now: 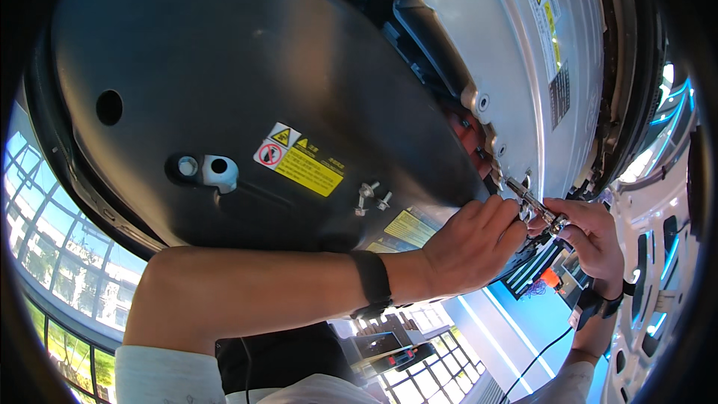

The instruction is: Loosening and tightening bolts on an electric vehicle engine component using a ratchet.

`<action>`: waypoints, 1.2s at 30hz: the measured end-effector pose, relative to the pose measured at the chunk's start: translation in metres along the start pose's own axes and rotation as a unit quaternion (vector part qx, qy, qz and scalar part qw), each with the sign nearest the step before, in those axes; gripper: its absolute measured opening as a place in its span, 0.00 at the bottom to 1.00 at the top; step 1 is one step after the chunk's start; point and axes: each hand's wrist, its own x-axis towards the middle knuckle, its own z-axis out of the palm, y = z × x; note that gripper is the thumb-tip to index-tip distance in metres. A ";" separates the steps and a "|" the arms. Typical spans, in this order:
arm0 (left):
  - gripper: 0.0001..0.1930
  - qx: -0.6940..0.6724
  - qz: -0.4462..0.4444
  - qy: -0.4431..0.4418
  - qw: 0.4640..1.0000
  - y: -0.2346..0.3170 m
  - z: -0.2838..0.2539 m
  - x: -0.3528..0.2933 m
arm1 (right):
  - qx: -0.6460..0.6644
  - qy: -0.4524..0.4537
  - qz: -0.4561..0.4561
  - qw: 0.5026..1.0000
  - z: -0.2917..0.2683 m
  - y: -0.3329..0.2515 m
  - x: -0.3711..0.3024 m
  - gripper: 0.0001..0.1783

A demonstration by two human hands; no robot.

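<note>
Beside silver casing (479,26), metal tool (534,202) apparently within right grip (596,238).

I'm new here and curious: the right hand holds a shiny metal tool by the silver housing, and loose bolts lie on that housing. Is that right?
Not quite: the loose bolts lie on the black cover, as the head view shows. The right hand does hold the shiny metal tool by the silver housing.

Two hands (479,245), one metal tool (532,200), three loose bolts (384,201)
</note>
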 end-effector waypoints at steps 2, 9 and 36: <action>0.18 -0.008 0.002 -0.003 1.000 0.002 -0.002 -0.005 | -0.045 -0.025 0.034 0.998 -0.007 0.000 -0.005 0.21; 0.21 -0.002 0.007 0.003 1.000 0.004 0.004 -0.009 | 0.024 -0.079 0.043 0.996 -0.009 -0.020 -0.001 0.31; 0.08 0.113 0.043 -0.014 0.993 -0.003 0.007 -0.007 | -0.298 -0.036 -0.057 0.952 0.013 -0.017 0.042 0.20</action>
